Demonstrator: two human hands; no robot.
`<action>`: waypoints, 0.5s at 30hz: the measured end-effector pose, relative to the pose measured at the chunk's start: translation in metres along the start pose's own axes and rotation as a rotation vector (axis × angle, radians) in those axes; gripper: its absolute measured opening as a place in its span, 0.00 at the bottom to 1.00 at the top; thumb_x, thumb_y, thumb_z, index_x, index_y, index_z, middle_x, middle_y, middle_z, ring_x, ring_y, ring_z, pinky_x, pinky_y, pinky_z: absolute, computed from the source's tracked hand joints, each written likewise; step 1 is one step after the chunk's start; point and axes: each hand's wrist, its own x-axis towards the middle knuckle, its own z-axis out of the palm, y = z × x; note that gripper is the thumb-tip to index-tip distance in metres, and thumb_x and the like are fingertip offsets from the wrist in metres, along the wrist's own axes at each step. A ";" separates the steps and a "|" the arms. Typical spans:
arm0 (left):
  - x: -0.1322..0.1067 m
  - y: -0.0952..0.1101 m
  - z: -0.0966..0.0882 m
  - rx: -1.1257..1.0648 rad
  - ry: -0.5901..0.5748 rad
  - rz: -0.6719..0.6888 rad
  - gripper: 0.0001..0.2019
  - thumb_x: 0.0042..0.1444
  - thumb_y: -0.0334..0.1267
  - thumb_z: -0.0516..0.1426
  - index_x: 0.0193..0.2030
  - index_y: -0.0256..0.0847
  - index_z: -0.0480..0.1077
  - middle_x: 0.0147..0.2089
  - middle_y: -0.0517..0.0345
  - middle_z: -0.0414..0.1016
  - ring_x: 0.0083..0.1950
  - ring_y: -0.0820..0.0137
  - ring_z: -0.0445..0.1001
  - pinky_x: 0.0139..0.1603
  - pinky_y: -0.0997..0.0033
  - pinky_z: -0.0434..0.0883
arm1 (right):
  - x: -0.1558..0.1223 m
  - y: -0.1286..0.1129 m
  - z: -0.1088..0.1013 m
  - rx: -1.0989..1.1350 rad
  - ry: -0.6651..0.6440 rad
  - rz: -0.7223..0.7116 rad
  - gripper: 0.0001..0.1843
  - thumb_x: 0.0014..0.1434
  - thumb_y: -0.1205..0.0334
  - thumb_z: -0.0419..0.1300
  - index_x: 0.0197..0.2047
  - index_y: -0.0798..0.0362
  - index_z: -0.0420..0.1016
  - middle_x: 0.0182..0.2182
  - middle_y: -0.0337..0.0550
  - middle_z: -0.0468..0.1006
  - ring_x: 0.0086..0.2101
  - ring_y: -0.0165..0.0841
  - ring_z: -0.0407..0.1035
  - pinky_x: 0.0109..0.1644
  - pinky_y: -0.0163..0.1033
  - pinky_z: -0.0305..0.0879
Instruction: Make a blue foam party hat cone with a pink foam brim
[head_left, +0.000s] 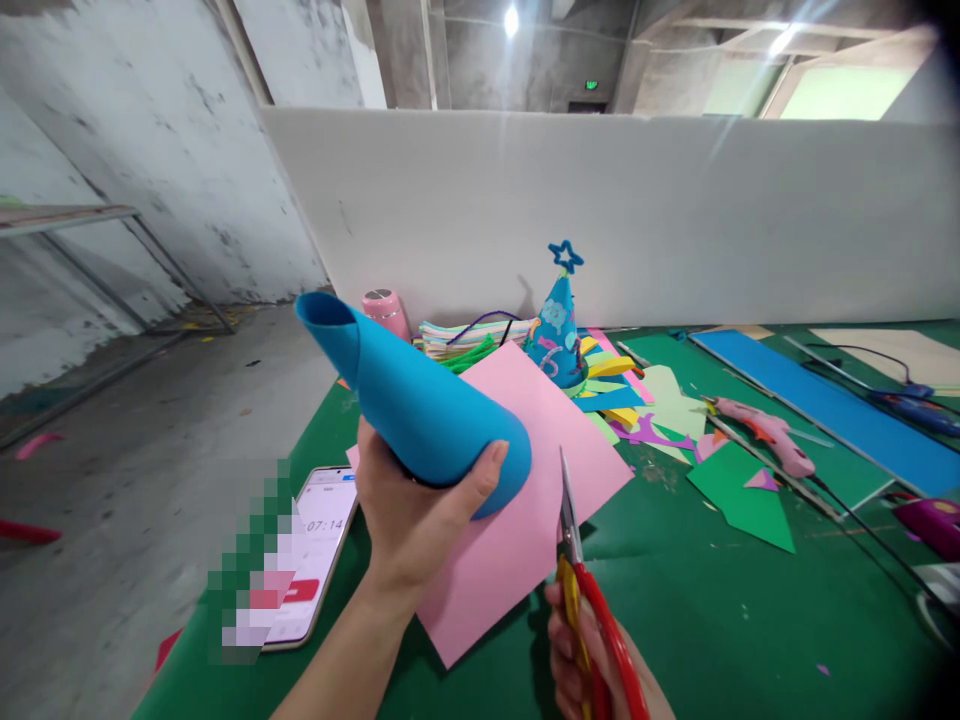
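Note:
My left hand (416, 515) is wrapped round a rolled blue foam cone (409, 395), holding it tilted above the table with its narrow open end up to the left. My right hand (581, 660) grips red and yellow scissors (581, 570) at the bottom edge, blades nearly closed and pointing up just right of the cone's wide end. Beneath both lies a pink paper sheet (525, 500) on the green table (712, 620).
A decorated blue party hat (559, 335) with a star top stands behind, beside stacked coloured sheets and paper scraps. A pink glue gun (765, 435), a long blue strip (825, 405), a phone (311, 555) and a pink cup (386, 312) lie around. A white board walls the back.

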 end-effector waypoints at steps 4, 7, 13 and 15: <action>0.000 -0.003 -0.001 0.020 -0.032 0.032 0.36 0.25 0.40 0.68 0.46 0.49 0.63 0.44 0.56 0.70 0.44 0.51 0.70 0.41 0.49 0.71 | 0.000 -0.003 0.004 -0.041 -0.035 -0.034 0.28 0.36 0.43 0.65 0.35 0.54 0.68 0.17 0.29 0.66 0.13 0.18 0.56 0.14 0.25 0.47; 0.000 -0.004 -0.002 0.031 -0.043 0.043 0.35 0.24 0.40 0.68 0.46 0.49 0.64 0.43 0.57 0.70 0.43 0.51 0.70 0.41 0.48 0.70 | 0.001 -0.005 -0.001 -0.028 -0.068 0.031 0.27 0.36 0.45 0.66 0.35 0.54 0.68 0.16 0.28 0.64 0.12 0.17 0.55 0.14 0.24 0.44; 0.002 -0.005 -0.004 0.031 -0.099 0.039 0.32 0.26 0.40 0.67 0.44 0.47 0.65 0.42 0.56 0.71 0.41 0.53 0.72 0.39 0.50 0.71 | 0.001 0.000 -0.004 -0.017 -0.016 0.022 0.25 0.38 0.46 0.66 0.35 0.54 0.68 0.14 0.26 0.61 0.12 0.16 0.52 0.14 0.24 0.41; 0.002 -0.005 -0.004 0.004 -0.134 0.046 0.33 0.26 0.39 0.67 0.45 0.48 0.64 0.41 0.56 0.71 0.40 0.54 0.72 0.39 0.50 0.72 | 0.001 0.001 -0.003 -0.013 -0.011 0.004 0.26 0.38 0.44 0.65 0.35 0.54 0.68 0.15 0.28 0.63 0.12 0.16 0.53 0.14 0.24 0.42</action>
